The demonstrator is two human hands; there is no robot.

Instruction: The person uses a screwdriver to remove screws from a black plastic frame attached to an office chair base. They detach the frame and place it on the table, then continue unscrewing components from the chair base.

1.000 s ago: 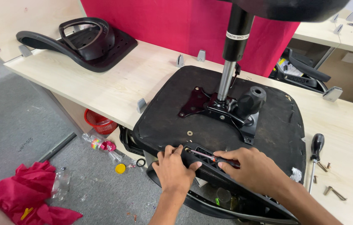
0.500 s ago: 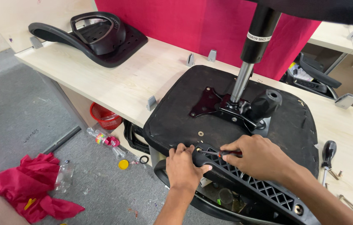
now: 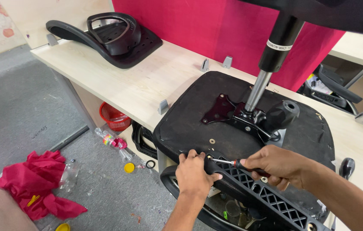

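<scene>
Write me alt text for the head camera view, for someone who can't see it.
A person's right hand drives a small screwdriver into the end of a black lattice armrest bracket, which the left hand steadies against an upturned black chair seat. The seat lies on a pale wooden table; a red cloth lies on the grey floor.

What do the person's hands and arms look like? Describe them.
Both the left hand and the right hand are bare: no gloves, rings, watch or bands show. Both forearms are uncovered to the picture's edge, with no sleeve in view. The fingers have short nails.
</scene>
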